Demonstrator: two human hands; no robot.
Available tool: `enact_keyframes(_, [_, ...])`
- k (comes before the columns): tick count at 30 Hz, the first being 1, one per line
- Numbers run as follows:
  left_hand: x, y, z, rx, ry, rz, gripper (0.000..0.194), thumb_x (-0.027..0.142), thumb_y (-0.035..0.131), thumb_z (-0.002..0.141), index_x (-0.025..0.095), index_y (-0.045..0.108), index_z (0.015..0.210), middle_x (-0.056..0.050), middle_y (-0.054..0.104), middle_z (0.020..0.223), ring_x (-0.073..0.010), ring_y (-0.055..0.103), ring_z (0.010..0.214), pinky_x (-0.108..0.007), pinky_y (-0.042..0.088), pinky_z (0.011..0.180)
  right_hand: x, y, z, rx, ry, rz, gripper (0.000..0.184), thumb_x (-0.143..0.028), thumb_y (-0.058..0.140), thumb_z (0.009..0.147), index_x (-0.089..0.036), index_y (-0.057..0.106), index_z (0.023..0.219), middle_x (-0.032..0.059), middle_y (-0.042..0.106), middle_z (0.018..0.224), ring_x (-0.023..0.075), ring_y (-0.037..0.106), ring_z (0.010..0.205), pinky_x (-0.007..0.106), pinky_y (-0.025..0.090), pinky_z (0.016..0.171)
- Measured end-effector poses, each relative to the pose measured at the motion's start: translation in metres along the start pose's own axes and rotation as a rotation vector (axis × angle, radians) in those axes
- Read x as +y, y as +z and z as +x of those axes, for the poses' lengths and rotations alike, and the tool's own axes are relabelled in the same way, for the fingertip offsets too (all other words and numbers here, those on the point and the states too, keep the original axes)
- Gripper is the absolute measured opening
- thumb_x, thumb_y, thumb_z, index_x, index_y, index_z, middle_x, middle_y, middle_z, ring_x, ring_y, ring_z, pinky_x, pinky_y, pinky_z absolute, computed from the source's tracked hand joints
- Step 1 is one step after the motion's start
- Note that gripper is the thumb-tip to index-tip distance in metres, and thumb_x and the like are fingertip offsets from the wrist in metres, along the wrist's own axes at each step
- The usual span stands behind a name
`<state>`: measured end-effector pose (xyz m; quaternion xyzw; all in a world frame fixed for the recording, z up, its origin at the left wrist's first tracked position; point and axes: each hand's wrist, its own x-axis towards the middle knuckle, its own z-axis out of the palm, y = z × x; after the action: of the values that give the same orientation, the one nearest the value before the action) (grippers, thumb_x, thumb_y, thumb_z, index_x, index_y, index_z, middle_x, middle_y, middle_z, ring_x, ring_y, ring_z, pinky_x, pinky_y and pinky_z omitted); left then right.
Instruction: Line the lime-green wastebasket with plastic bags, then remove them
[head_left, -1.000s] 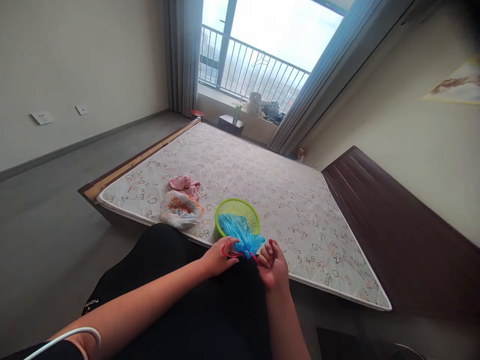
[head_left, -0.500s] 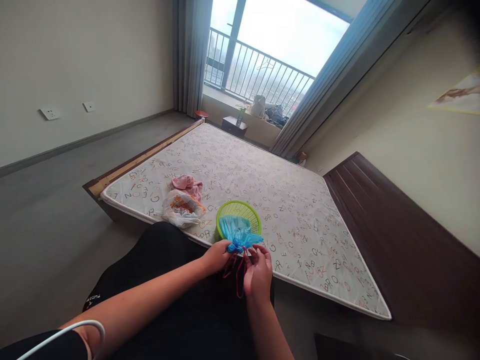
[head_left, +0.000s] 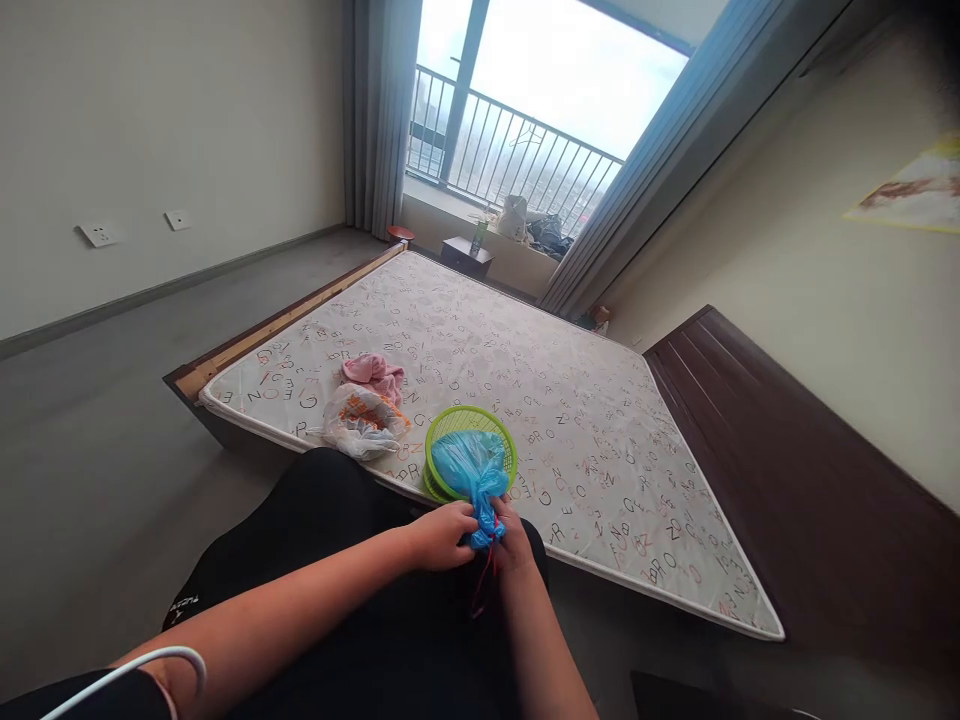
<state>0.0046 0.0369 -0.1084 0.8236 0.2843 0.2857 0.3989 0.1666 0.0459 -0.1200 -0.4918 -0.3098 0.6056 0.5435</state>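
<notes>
A blue plastic bag (head_left: 466, 460) lies partly inside a green mesh basket (head_left: 435, 485) at the near edge of the mattress. Its gathered neck is drawn out over the rim toward me. My left hand (head_left: 444, 535) is closed on the neck from the left. From the other side, my right hand (head_left: 512, 535) grips the same bunched plastic, its fingers partly hidden behind it. A thin red drawstring (head_left: 484, 590) hangs below the bag's neck, between my hands.
Left of the basket, a white plastic bag with orange print (head_left: 364, 425) and a pink cloth (head_left: 375, 375) lie on the letter-patterned mattress (head_left: 517, 370). The dark headboard (head_left: 795, 470) stands to the right. A small nightstand (head_left: 466, 257) is beyond the mattress, below the window.
My hands have pulled the bag's neck toward me and lower, stretching it out over the basket rim. My right fingers have moved from the red string to behind the gathered plastic.
</notes>
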Motion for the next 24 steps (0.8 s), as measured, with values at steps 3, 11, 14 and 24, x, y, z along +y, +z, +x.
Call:
enact_keyframes(3, [-0.008,-0.008,-0.002,-0.053,-0.160,-0.242,0.016,0.034,0.064,0.087,0.019,0.070,0.090,-0.005,0.068,0.094,-0.0205,0.063,0.089,-0.034,0.052,0.087,-0.006,-0.006,0.007,0.133,0.036,0.130,0.056,-0.042,0.095,0.052,-0.028,0.068,0.100,-0.0043,0.075,0.077,0.0172,0.070,0.063,0.032,0.059,0.063])
enact_keyframes(11, [-0.012,-0.018,0.000,-0.144,-0.555,-1.249,0.076,0.080,0.034,0.093,0.018,0.068,0.121,-0.015,0.072,0.115,-0.0303,0.068,0.112,-0.043,0.056,0.088,-0.033,0.022,-0.019,-0.080,0.008,-0.063,0.043,-0.043,0.087,0.069,-0.025,0.073,0.105,0.0013,0.075,0.082,0.0236,0.072,0.076,0.036,0.059,0.068])
enact_keyframes(14, [-0.008,-0.016,0.003,-0.039,-0.545,-1.318,0.078,0.076,0.024,0.097,0.017,0.072,0.114,-0.014,0.076,0.100,-0.0294,0.071,0.106,-0.044,0.056,0.090,-0.031,0.034,-0.031,-0.255,0.029,-0.271,0.022,-0.039,0.083,0.074,-0.023,0.075,0.087,0.0005,0.072,0.076,0.0196,0.067,0.074,0.033,0.056,0.073])
enact_keyframes(24, [-0.004,-0.022,0.011,0.240,-0.465,-0.658,0.040,0.042,0.047,0.104,0.013,0.075,0.109,-0.010,0.077,0.096,-0.0229,0.073,0.089,-0.037,0.060,0.080,-0.026,0.040,-0.045,-0.364,-0.148,-0.625,0.011,-0.024,0.068,0.079,-0.021,0.076,0.086,0.0024,0.071,0.081,0.0208,0.064,0.080,0.034,0.054,0.075])
